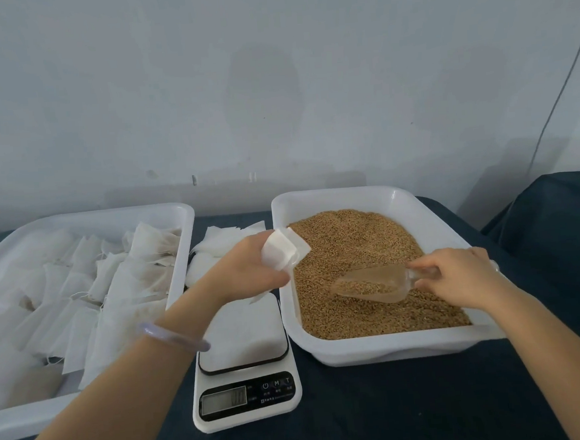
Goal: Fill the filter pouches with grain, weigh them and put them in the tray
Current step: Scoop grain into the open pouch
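Note:
My left hand (247,269) grips a white filter pouch (284,251) at the left rim of the grain tray (335,199), above the scale. My right hand (457,276) holds the handle of a clear plastic scoop (372,284), which lies in the brown grain (352,243) with some grain inside it. A white digital scale (246,370) stands between the two trays, its platform bare. The white tray on the left (178,214) holds several filled pouches (121,279).
A loose heap of flat white pouches (218,242) lies behind the scale between the trays. Everything stands on a dark blue cloth (397,401). A pale wall rises close behind, and a thin cable (561,91) runs down it at the right.

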A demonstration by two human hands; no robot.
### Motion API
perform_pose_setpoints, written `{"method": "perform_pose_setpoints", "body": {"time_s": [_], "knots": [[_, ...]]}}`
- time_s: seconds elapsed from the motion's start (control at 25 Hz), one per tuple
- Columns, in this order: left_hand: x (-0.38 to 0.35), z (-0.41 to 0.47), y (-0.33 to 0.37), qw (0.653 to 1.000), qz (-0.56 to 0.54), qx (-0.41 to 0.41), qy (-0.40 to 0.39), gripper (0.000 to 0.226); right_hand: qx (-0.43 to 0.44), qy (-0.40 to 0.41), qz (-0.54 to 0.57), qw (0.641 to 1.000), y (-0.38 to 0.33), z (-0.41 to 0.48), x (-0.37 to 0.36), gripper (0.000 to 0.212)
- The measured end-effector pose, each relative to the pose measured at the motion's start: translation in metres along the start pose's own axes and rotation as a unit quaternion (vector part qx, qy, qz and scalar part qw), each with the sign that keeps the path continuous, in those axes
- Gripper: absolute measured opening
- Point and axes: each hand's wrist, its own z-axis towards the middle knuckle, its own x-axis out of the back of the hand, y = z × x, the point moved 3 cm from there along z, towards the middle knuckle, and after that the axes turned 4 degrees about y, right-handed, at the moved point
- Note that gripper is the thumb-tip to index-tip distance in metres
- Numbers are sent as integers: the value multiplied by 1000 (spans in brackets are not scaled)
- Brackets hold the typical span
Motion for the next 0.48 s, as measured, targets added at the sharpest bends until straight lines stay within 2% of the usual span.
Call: {"method": "perform_pose_setpoints", "body": {"time_s": [0.12, 0.24, 0.36, 0.48], "knots": [[-19, 10, 14, 1000, 20, -19, -4, 44, -18, -5, 37, 999, 4, -7, 4, 37], [-29, 16, 13, 1000, 13, -14, 5, 39, -27, -7, 111, 993, 9, -13, 20, 35], [-34, 18, 9, 1000, -4, 0, 12, 33, -3, 11, 225, 974, 6, -17, 47, 31], [-38, 18, 10, 1000, -11, -2, 5, 33, 33, 32, 249, 967, -4, -18, 73, 29]]}}
